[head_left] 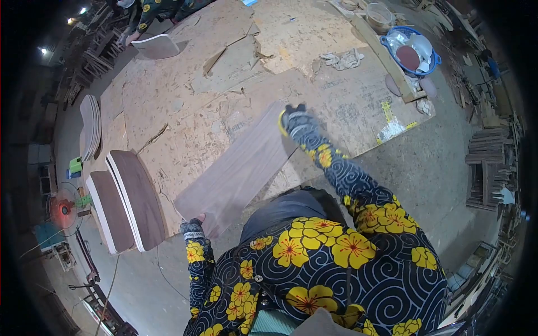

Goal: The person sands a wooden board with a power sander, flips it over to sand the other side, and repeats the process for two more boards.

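A long brown wooden board with rounded corners lies slantwise on the cardboard-covered table, its near end by the edge. My left hand, in a grey knitted glove, grips that near end with the thumb on top; its other fingers are hidden. At the board's far end, my right hand presses down in a grey glove with dark fingertips. Under its palm shows the rim of a yellow-edged pad, mostly covered and slightly blurred.
Brown boards with pale edges lie at the table's left, near a curved stack. A blue basket stands far right beside a wooden rail. A fan is at left. Another person's hand touches a curved panel.
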Available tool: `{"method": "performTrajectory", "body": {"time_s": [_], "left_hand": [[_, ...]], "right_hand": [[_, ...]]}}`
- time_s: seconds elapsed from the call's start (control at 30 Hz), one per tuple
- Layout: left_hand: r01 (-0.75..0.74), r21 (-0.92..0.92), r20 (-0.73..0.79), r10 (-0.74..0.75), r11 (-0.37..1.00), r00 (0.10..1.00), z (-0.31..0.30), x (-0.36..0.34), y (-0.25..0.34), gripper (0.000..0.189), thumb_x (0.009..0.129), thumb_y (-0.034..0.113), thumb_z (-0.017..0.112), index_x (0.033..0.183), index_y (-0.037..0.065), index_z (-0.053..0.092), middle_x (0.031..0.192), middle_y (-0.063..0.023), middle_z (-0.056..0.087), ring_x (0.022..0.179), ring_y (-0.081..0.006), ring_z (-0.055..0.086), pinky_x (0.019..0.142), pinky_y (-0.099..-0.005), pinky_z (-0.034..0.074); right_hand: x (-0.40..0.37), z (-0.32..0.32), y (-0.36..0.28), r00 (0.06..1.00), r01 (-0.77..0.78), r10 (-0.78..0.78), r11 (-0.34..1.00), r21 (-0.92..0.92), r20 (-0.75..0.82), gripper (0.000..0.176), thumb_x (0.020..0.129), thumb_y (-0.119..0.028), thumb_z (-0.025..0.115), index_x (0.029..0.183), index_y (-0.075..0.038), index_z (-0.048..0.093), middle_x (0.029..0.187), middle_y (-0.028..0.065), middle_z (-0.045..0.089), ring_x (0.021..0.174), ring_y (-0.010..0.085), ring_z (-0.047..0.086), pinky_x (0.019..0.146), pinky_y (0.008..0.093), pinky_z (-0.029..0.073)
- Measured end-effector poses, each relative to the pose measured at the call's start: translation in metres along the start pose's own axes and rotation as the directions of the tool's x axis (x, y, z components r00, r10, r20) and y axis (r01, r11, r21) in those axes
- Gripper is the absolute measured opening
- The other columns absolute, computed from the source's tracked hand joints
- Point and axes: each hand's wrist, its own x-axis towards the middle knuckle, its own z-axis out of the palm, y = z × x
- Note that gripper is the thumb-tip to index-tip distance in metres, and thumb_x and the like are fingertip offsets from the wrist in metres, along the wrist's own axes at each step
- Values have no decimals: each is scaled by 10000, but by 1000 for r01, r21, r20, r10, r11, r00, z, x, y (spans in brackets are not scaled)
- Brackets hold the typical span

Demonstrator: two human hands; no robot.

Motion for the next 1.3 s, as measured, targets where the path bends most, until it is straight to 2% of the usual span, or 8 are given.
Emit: {"method": "performTrajectory", "body": {"time_s": [0.1,0.2,0.37,0.53,0.67,0.8,1.1,1.3], "left_hand": [[-45,-145,-57,37,988,998,13,1,-20,613,717,218,794,1222,-57,582,1141,-268,648,1007,-393,627,888,-448,489],[15,-264,6,-14,964,1000,7,-14,-9,596,716,202,788,1224,-37,588,1126,-230,667,999,-378,628,885,-429,490],[-60,-351,17,71,934,997,10,-21,-18,582,711,190,782,1215,-35,597,1116,-193,683,980,-351,635,865,-418,496],[-16,-295,-45,3,955,999,21,-11,-29,565,686,218,804,1141,-66,624,1086,-222,685,963,-359,641,833,-435,500],[-18,-449,20,31,893,999,45,10,-63,454,691,205,818,1046,-39,674,1001,-147,696,894,-309,636,835,-398,498],[44,-478,128,19,877,992,60,27,-85,440,696,170,792,1064,-37,667,1009,-123,696,883,-289,637,809,-401,502],[136,-704,201,12,697,980,85,42,-104,534,690,19,743,1202,66,599,987,-121,692,820,-274,661,715,-405,543],[197,-616,196,-93,763,976,67,28,-69,593,655,-62,759,1212,42,583,1022,-126,682,813,-284,664,716,-405,561]], "right_hand": [[-1,119,-28,929,366,-368,912,-184,22,504,830,-275,683,1301,-177,534,1288,199,556,1106,372,622,853,534,536],[-78,23,-57,894,400,-413,910,108,174,542,817,-318,696,1312,-178,525,1299,205,551,1125,360,610,876,530,524],[46,33,-31,968,249,-248,951,-183,29,416,892,-348,582,1278,-199,535,1285,223,554,1045,443,626,833,553,528],[81,25,-16,965,51,-35,997,56,-259,334,904,-327,560,1191,-161,600,1159,208,639,934,400,674,722,537,543],[22,96,-56,913,389,-407,867,-310,7,434,851,-306,658,1263,-186,591,1212,157,632,1022,374,662,833,512,539],[-71,37,-110,854,388,-345,921,-36,388,381,981,-323,445,1322,-195,558,1355,154,568,1274,379,527,990,524,472],[36,-2,-56,968,186,-200,978,-98,-151,335,870,-208,591,1201,-154,588,1197,179,610,998,373,662,776,476,562],[-7,2,-93,976,216,-213,974,-75,48,487,845,-320,651,1283,-150,524,1270,269,523,1084,451,608,828,536,541]]}}
